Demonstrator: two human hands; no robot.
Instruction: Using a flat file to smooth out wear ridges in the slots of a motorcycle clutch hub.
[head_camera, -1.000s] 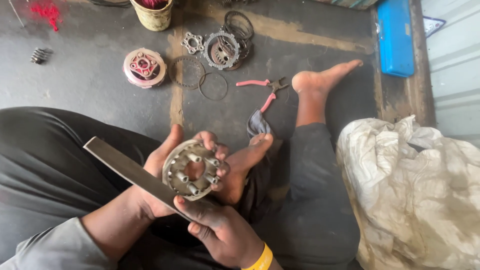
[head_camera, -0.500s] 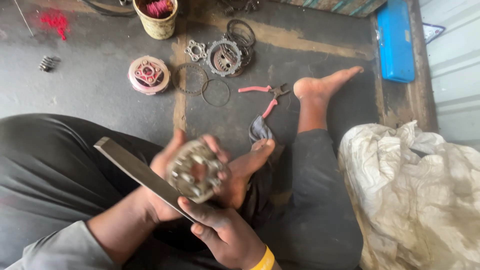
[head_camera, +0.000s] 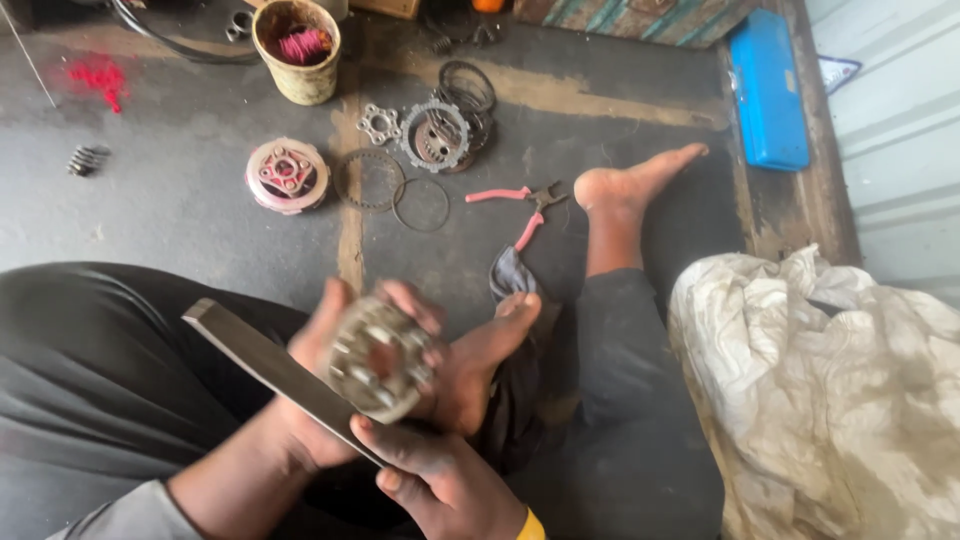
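My left hand (head_camera: 325, 345) cups a round, grimy metal clutch hub (head_camera: 380, 358) with several studs on its face, held over my lap. My right hand (head_camera: 440, 480) grips the near end of a long flat metal bar (head_camera: 265, 365), which runs up to the left under the hub. The hub rests against my bare left foot (head_camera: 490, 350). A dark rag (head_camera: 505, 275) lies just beyond that foot.
On the concrete floor lie red-handled pliers (head_camera: 515, 205), thin rings (head_camera: 395, 190), a toothed clutch basket (head_camera: 440, 135), a pink-rimmed round part (head_camera: 286, 172), a spring (head_camera: 85, 158) and a dirty yellow bucket (head_camera: 295, 40). A blue case (head_camera: 768, 90) sits far right, a crumpled white sack (head_camera: 830, 390) at right.
The hub has turned in my left hand, its face tilting from toward me to the right. The bar and my right hand have stayed about where they were.
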